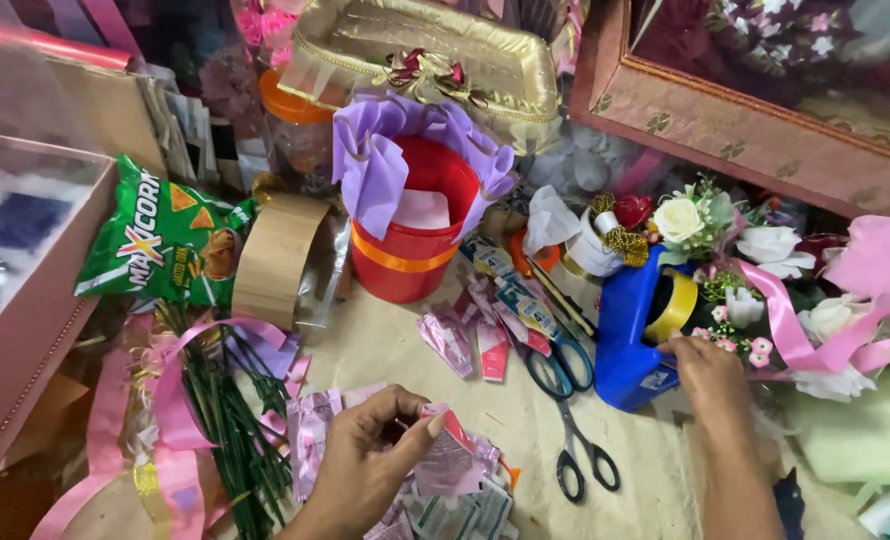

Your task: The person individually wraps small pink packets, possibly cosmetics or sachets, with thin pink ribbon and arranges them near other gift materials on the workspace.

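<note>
My left hand [370, 455] is low in the middle, pinching a small pink foil sachet [447, 458] above a heap of similar sachets [455, 505]. My right hand [710, 375] reaches to the right and rests its fingers on a blue tape dispenser [625, 335] that carries a roll of yellow tape [677, 305]. Black-handled scissors [580, 455] lie between my two hands, and blue-handled scissors [560, 365] lie just beyond them.
A red bucket with purple paper lining [410, 215] stands at centre back, beside a brown tape roll [277, 258] and a green snack bag [165, 240]. Artificial flowers with pink ribbon [785, 290] fill the right. Green stems [230, 420] and pink ribbon lie left. A pink box [35, 310] stands far left.
</note>
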